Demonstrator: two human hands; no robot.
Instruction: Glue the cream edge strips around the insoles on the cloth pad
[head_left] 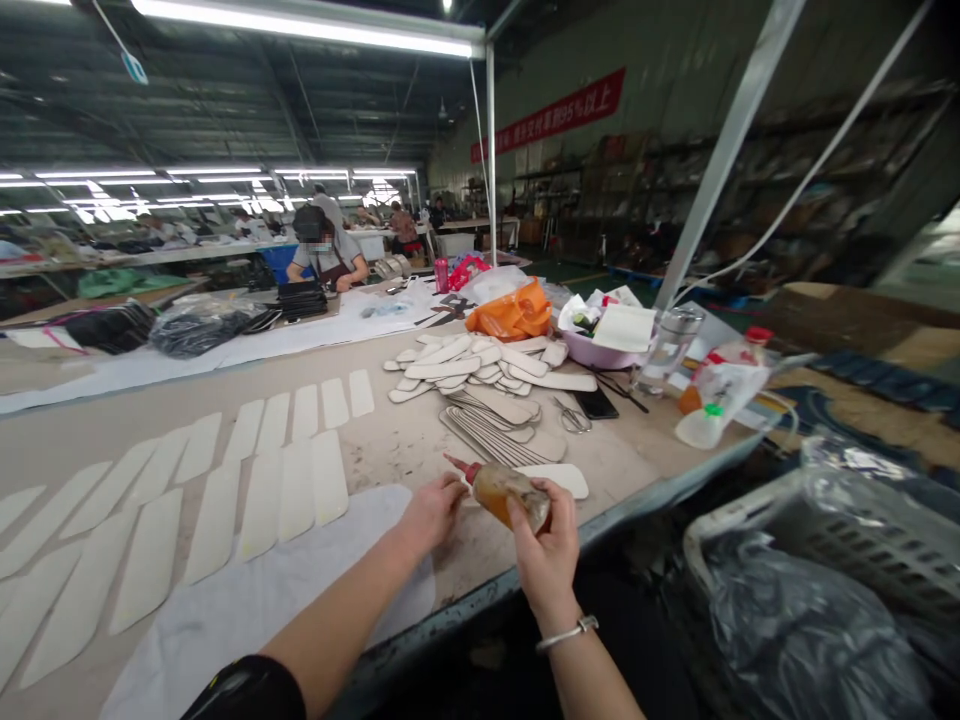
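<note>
As the head view shows it, right hand (547, 545): wrapped round a squeeze bottle (501, 495), fingers and thumb closed on its base end; a silver bracelet (568, 634) circles the wrist.
Squeeze bottle: held tilted, almost on its side, just inside the bench's front edge; amber contents, red cap (471, 473) and nozzle pointing toward the bench's left side.
Left hand (436, 512): just beside the red cap, fingers bunched narrow; cannot tell whether they pinch anything.
Single panel (568, 480): off-white, round-cornered, flat on the bench (401, 435) behind the bottle.
Laid-out panels (259, 500): slanting rows across the bench's left part, the nearer ones by a white sheet (345, 595) at the front edge.
Fanned stack (487, 430): overlapping panels with dark edges, beyond the bottle.
Loose heap (457, 362): more panels piled behind the stack.
Bench's right edge: scissors (574, 416), black phone (596, 403), lilac basin (600, 355) of oddments, small bottle with green tip (703, 428).
Behind the heap: orange bag (514, 312).
Off the front right corner: grey plastic basket (701, 545) with a dark plastic bag (810, 630).
Across the bench: a co-worker (334, 250), head bent, near stacked black pieces (301, 300).
</note>
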